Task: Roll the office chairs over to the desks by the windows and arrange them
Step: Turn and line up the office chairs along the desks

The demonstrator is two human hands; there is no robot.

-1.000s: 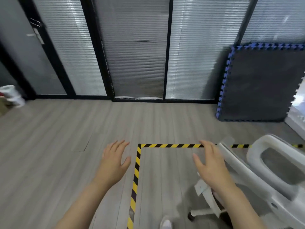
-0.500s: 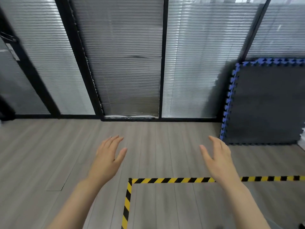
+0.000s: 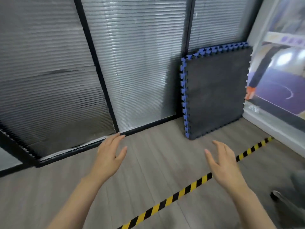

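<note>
The left hand (image 3: 109,157) and the right hand (image 3: 223,162) are raised side by side, palms facing each other, fingers straight and loosely spread, holding nothing. A second ago the right hand reached toward the white plastic office chair at its lower right; the view has since swung up and to the right, and that chair has dropped out of sight. Only a blurred grey shape (image 3: 290,202) shows below and to the right of the right hand, and I cannot tell whether it belongs to a chair. So no chair is in hand yet, and the rolling probably has not begun.

Beneath both hands lies a grey wood-plank floor (image 3: 148,162), crossed under the right wrist by a yellow-and-black striped hazard tape line (image 3: 186,190). Beyond the right hand a dark foam puzzle mat with blue toothed edging (image 3: 216,95) leans upright. Beyond the left hand stand black-framed glass partitions with closed grey slatted blinds (image 3: 140,63). Far right is a white wall with a purple picture (image 3: 279,76). No desks are visible.
</note>
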